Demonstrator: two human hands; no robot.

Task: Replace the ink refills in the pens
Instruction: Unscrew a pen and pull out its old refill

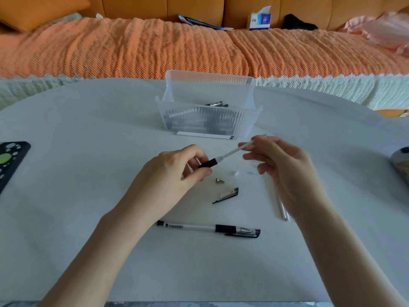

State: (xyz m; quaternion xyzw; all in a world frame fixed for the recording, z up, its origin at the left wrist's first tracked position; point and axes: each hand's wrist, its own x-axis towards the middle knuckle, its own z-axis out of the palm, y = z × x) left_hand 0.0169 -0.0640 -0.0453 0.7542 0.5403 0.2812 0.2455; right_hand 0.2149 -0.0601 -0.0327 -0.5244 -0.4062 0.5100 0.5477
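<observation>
Head view: left hand curls round the pen barrel, right hand pinches the white refill jutting from it, over the table. Capped pen lies nearer, clear box beyond.

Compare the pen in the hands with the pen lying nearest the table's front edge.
The held pen is uncapped, with a refill sticking out; the lying pen is capped and whole. The held pen is tilted above the table, left hand gripping its black grip, right hand pinching the refill; the lying pen rests flat, untouched. Both have a black grip.
</observation>
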